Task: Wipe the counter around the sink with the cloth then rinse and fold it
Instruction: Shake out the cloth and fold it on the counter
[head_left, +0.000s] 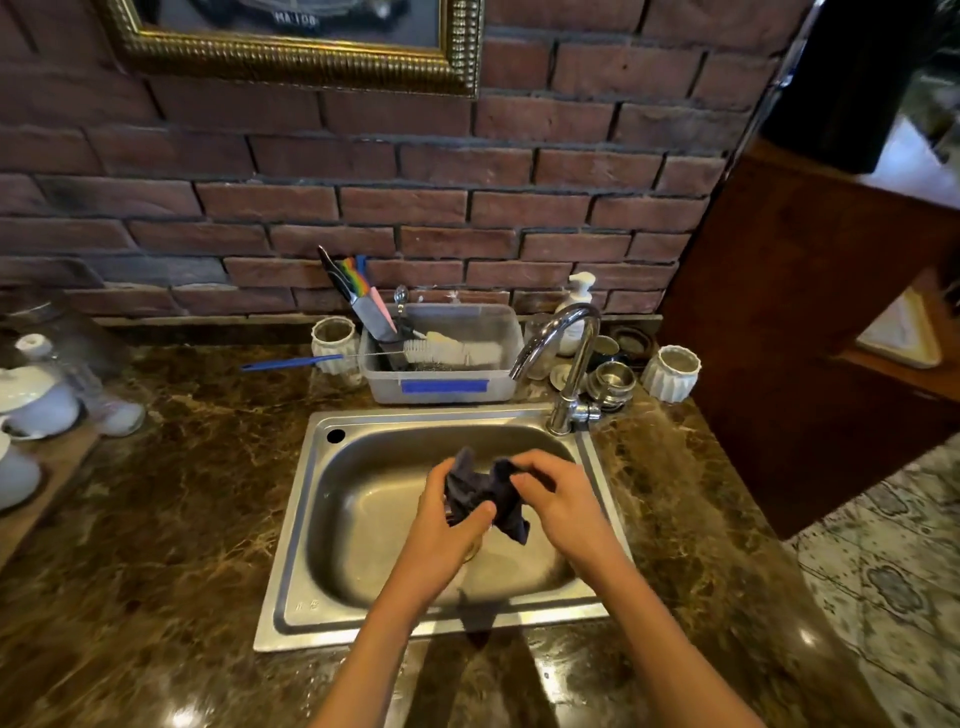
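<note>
Dark, limp cloth bunched over the steel sink, my left hand and right hand both clamped on it; faucet at one o'clock; probably wet and heavy, best gripped by its corners

Dark navy cloth; silvery steel sink; brown, gold-veined marble counter; red brick wall; blue-handled brush; possibly rainbow-striped knife handle.
</note>
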